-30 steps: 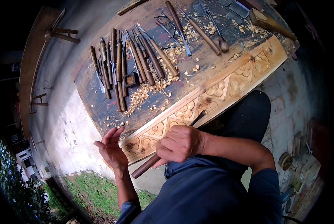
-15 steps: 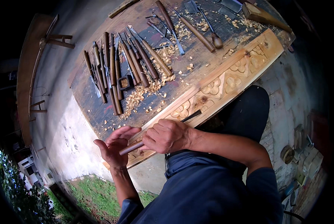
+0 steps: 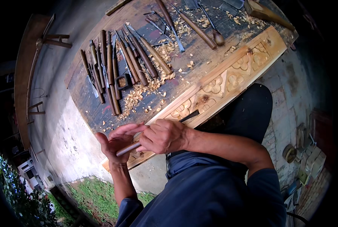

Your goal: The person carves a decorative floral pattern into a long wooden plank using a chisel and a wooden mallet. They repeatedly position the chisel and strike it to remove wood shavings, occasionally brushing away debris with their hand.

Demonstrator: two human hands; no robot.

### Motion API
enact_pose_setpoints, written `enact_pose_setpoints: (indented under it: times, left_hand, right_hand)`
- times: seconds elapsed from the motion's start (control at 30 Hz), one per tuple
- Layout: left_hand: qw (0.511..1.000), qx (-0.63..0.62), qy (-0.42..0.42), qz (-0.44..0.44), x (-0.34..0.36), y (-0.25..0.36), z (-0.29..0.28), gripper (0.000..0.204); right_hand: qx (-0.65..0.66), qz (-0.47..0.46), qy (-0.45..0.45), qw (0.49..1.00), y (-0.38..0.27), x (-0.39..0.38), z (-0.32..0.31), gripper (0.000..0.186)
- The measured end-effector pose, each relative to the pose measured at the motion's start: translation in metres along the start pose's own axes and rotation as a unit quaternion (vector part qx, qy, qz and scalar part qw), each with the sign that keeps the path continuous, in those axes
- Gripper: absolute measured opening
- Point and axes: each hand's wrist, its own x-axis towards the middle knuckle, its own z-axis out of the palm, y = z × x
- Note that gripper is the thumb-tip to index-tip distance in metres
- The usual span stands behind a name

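My right hand (image 3: 162, 135) is wrapped round the wooden handle of a carving chisel (image 3: 128, 149). The chisel's dark blade slants up to the right, over a long pale board (image 3: 235, 81) carved with flower shapes and triangles. My left hand (image 3: 118, 143) is open beside it, thumb apart and fingers stretched toward the right hand, with the handle's butt end in front of its palm. Whether the left palm touches the handle I cannot tell. Both hands cover part of the board's near left end.
Several wood-handled carving tools (image 3: 133, 56) lie in a row on the dark bench (image 3: 87, 109), among wood shavings (image 3: 136, 94). A small dark square box (image 3: 122, 81) stands among them. More chisels and a wooden mallet (image 3: 265, 14) lie farther back. My knee (image 3: 252, 109) is beside the board.
My right hand and the chisel have shifted slightly left along the board. The fingertips of my left hand are now closer to the right hand. The whole view has moved a little.
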Motion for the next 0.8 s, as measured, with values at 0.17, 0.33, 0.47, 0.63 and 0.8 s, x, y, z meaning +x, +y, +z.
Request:
enact_pose_setpoints:
  times: [0.17, 0.33, 0.47, 0.63, 0.8]
  left_hand:
    - [0.997, -0.015, 0.044, -0.055, 0.008, 0.006, 0.001, 0.115]
    - [0.994, 0.022, 0.046, -0.093, 0.013, 0.004, -0.014, 0.111]
    - [0.993, 0.006, 0.063, -0.099, 0.01, 0.003, -0.011, 0.11]
    - [0.992, 0.059, 0.101, -0.048, 0.004, 0.005, 0.009, 0.116]
    - [0.999, 0.04, 0.018, -0.022, -0.008, 0.008, -0.002, 0.13]
  right_hand:
    - [-0.005, 0.009, 0.011, 1.0, 0.004, 0.0, 0.003, 0.042]
    - [0.026, 0.049, 0.002, 0.998, 0.005, -0.001, 0.004, 0.041]
    - [0.023, 0.056, -0.012, 0.998, 0.004, -0.001, 0.002, 0.041]
    - [-0.027, 0.002, 0.013, 1.0, 0.002, -0.002, 0.001, 0.045]
    - [-0.012, -0.009, 0.0, 1.0, 0.0, -0.002, 0.002, 0.045]
